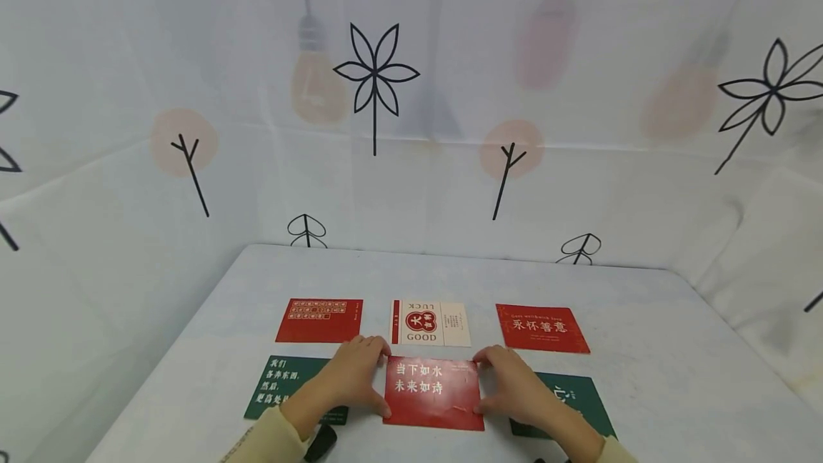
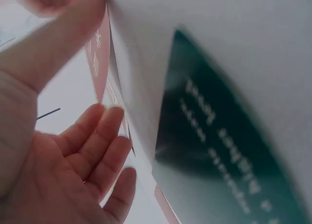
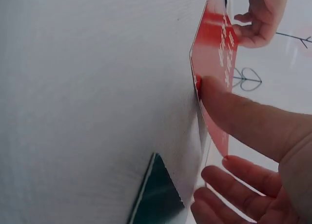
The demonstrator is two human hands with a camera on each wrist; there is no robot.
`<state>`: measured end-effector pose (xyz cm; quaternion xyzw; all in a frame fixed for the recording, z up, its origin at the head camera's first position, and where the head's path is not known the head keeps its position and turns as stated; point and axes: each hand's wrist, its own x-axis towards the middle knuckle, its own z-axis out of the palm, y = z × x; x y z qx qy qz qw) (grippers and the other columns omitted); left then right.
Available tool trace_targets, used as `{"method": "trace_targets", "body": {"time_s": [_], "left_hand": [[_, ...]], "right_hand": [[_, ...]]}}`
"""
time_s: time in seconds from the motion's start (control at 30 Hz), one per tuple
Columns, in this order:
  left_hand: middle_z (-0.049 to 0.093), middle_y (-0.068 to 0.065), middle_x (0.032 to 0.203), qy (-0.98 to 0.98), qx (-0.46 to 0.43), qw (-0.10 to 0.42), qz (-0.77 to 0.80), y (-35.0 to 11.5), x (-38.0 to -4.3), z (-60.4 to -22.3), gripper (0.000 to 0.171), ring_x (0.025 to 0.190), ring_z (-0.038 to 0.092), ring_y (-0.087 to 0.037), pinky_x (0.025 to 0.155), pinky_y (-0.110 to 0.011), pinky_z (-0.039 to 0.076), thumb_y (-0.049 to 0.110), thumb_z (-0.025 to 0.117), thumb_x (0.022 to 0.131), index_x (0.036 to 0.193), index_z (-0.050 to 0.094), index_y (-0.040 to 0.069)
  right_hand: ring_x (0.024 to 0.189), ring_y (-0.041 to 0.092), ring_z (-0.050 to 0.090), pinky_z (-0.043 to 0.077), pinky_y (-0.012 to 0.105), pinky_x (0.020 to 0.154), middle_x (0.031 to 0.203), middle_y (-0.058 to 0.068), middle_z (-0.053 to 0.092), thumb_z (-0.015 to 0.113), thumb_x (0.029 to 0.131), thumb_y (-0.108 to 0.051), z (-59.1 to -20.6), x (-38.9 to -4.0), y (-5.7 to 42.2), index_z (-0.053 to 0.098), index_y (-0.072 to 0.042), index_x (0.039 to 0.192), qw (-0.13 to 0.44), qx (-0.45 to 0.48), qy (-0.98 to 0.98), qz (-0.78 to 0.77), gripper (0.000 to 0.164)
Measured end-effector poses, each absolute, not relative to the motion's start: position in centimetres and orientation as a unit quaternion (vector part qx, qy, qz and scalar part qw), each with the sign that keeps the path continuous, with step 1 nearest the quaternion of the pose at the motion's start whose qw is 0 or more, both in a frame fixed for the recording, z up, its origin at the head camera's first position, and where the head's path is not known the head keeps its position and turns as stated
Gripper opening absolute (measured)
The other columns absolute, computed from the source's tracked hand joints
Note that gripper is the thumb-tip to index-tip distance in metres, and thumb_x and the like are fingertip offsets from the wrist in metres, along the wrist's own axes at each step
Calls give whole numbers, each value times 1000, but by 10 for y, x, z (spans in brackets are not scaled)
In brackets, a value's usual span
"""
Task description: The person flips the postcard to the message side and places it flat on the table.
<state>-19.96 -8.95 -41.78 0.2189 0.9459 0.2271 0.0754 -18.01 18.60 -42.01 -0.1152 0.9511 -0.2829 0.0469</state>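
A red card (image 1: 432, 406) with white Chinese writing lies in the front middle, between the two hands. My left hand (image 1: 357, 374) holds its left side, thumb at the near corner and fingers at the far one. Opposite it, my right hand (image 1: 516, 386) holds the right side in the same way. In the right wrist view, the right thumb (image 3: 243, 114) overlaps the card's edge and a fingertip meets its corner. The left wrist view shows the left hand's other fingers (image 2: 100, 151) loosely bent. Each forearm partly covers a green card, one at left (image 1: 273, 381), one at right (image 1: 585, 395).
Behind lies a row of cards: a red one with small boxed characters (image 1: 321, 324), a cream GOOD LUCK card (image 1: 450, 324) turned upside down in part, and a red card (image 1: 543, 334). A black object (image 1: 320, 443) sits by the left sleeve. Patterned cloth (image 1: 411, 191) hangs behind the white table (image 1: 662, 334).
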Motion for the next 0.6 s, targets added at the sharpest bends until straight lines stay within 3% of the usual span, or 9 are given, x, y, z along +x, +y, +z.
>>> {"method": "trace_targets", "body": {"time_s": [0.13,0.23,0.6], "left_hand": [[50,7,76,929,204,104,290,-89,-200,-417,63,73,48,-12,63,-29,49,25,88,60,107,49,11],[54,7,74,915,199,118,331,-90,-199,-416,60,70,51,-12,64,-30,50,17,86,64,109,47,10],[60,3,75,877,178,134,426,-94,-199,-413,42,68,56,-15,61,-32,52,12,76,77,106,46,8]], "right_hand": [[71,15,53,55,33,66,82,-2,57,88,59,-22,-417,-179,188,57,-7,107,57,-117,934,-334,59],[63,13,54,54,27,59,75,-2,57,85,64,-16,-415,-179,189,55,-5,108,58,-126,922,-363,54],[60,11,56,55,25,61,72,-3,59,82,69,-14,-414,-177,191,57,-4,107,26,-95,909,-406,46]]}}
